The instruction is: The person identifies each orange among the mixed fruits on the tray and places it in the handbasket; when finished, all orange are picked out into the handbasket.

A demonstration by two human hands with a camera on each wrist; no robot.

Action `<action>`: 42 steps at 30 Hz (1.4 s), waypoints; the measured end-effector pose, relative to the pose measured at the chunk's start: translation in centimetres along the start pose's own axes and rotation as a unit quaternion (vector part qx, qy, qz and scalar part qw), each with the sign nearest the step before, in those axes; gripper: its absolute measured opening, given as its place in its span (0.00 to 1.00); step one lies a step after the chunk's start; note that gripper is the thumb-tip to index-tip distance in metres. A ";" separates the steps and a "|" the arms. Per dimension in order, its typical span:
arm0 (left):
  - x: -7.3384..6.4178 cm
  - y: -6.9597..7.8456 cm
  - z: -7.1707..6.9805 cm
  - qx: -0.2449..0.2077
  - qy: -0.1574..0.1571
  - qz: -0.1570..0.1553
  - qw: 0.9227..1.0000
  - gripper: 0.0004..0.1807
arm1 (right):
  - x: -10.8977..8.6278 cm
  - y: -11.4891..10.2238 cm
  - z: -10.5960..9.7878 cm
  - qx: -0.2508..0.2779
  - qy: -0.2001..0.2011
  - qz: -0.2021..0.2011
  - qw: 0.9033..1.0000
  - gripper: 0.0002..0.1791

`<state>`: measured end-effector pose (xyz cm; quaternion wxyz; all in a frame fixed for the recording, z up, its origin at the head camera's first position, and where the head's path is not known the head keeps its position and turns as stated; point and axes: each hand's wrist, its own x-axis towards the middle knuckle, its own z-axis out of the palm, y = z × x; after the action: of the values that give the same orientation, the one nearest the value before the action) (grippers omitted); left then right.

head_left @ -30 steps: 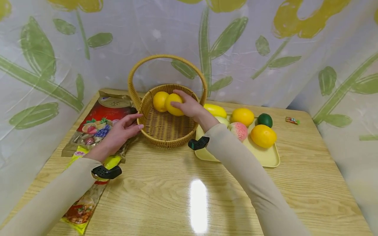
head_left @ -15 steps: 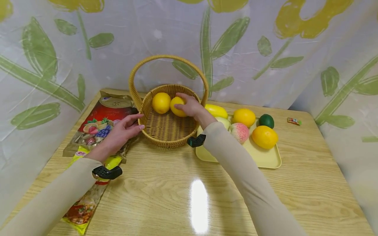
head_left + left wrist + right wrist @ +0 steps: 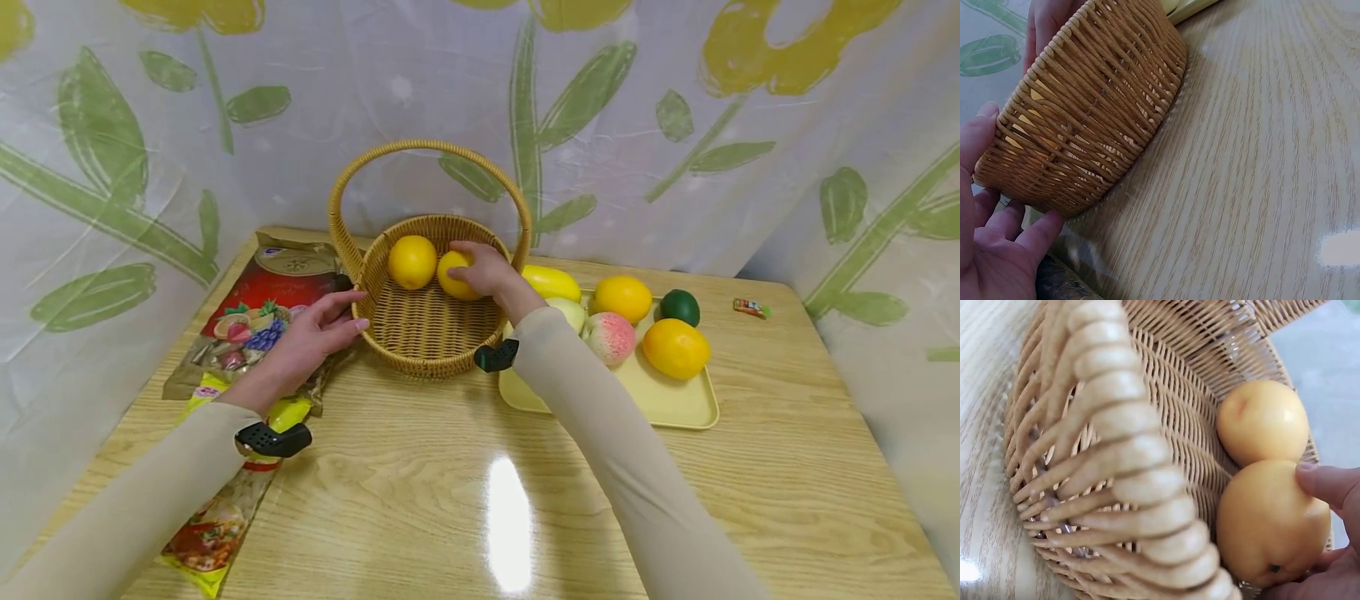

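Observation:
The wicker basket (image 3: 427, 367) stands at the back of the table with its hoop handle upright. My left hand (image 3: 318, 333) steadies the basket's left side; in the left wrist view, its thumb is at the rim and its fingers lie against the outer wall. Inside the basket, my right hand (image 3: 487, 271) holds an orange (image 3: 456, 277) against the far right part. A second orange (image 3: 412, 262) rests just left of it. The right wrist view shows the held orange (image 3: 1272, 525) touching or nearly touching the other orange (image 3: 1263, 422); the right fingers are partly out of frame.
A pale yellow tray (image 3: 678, 408) sits right of the basket, bearing a peach (image 3: 610, 337), yellow-orange fruits (image 3: 677, 348) and a dark green fruit (image 3: 679, 308). A small wrapped candy (image 3: 751, 308) lies farther right. Snack bags (image 3: 273, 283) lie under and beside the left arm.
My right hand has moved the held orange down and slightly right inside the basket, away from the other orange in the head view. The left hand has kept its place on the basket.

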<state>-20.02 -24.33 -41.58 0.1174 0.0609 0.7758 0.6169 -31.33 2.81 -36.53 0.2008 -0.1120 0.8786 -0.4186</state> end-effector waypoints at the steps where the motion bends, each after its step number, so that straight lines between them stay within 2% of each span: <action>1: 0.0 0.0 0.0 0.000 0.000 0.000 1.000 0.36 | 0.0 0.0 0.0 -0.007 0.002 -0.004 1.000 0.30; 8: 0.1 -0.2 0.0 0.007 0.004 0.001 1.000 0.35 | 0.1 -0.1 0.0 -0.092 0.016 -0.026 0.995 0.30; 13: 0.1 -0.3 -0.1 0.015 0.004 0.002 1.000 0.36 | -0.6 -0.5 0.1 -0.122 0.015 -0.056 0.991 0.30; 17: 0.1 -0.4 0.0 0.012 0.005 0.003 1.000 0.36 | -2.3 -0.7 -0.2 -0.143 0.013 -0.100 0.985 0.30; 21: 0.2 -0.4 0.1 0.014 0.005 0.004 1.000 0.35 | -5.1 -0.7 -0.5 -0.146 0.006 -0.136 0.980 0.31; 28: 0.1 -0.2 0.0 0.023 0.006 0.004 1.000 0.36 | -11.7 1.1 0.1 -0.090 -0.011 -0.198 0.976 0.30; 31: 0.0 -0.1 0.0 0.022 0.003 0.004 1.000 0.36 | -14.5 2.7 0.5 -0.065 -0.012 -0.204 0.977 0.30; 34: 0.1 -0.1 0.0 0.021 0.002 0.005 1.000 0.36 | -17.1 4.6 0.5 -0.031 -0.008 -0.188 0.982 0.30; 37: 0.1 -0.1 0.1 0.023 0.007 0.001 1.000 0.35 | -19.4 6.4 0.1 0.025 0.003 -0.168 0.985 0.29; 42: 0.0 -0.2 0.0 0.026 0.008 -0.002 1.000 0.37 | -22.1 9.2 -1.3 0.097 0.051 -0.128 0.986 0.30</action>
<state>-20.05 -24.33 -41.78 0.1109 0.0573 0.7925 0.5970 -12.35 17.51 -37.27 0.1103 -0.1823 0.8214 -0.5291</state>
